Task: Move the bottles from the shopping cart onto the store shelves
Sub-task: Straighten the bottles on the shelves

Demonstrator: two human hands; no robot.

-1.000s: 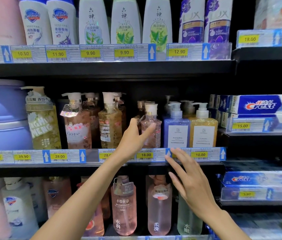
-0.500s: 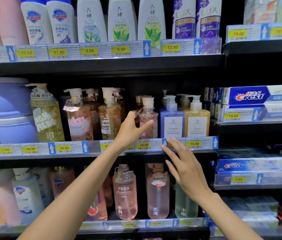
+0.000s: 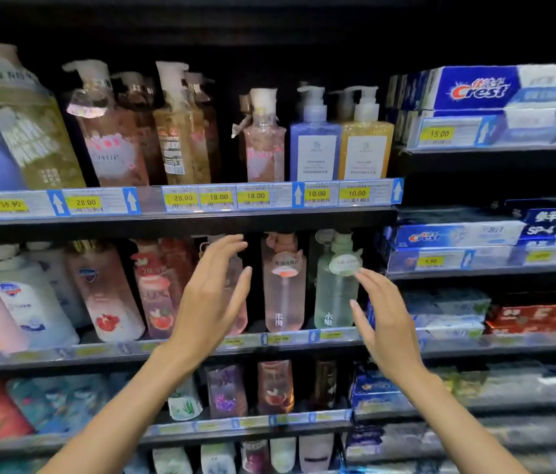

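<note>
Both my hands hang empty in front of the store shelves. My left hand [image 3: 213, 295] is open, fingers spread, in front of a pink pump bottle [image 3: 237, 295] on the lower shelf. My right hand [image 3: 381, 319] is open too, fingertips close to the label tag of a pale green bottle [image 3: 334, 292]. Between them stands a clear pink bottle [image 3: 283, 289]. On the shelf above, a small pink pump bottle [image 3: 263, 145] stands beside a blue bottle [image 3: 314, 142] and a yellow bottle [image 3: 365, 142]. The shopping cart is out of view.
The shelf rail [image 3: 269, 196] with yellow price tags runs across the middle. Toothpaste boxes [image 3: 495, 90] fill the shelves on the right. Large bottles [image 3: 30, 131] and white soap bottles [image 3: 27, 295] crowd the left. More bottles stand on lower shelves [image 3: 273, 388].
My left hand has let go of the small pink pump bottle on the upper shelf and dropped to the shelf below. My right hand came down as well; the view has tilted downward.
</note>
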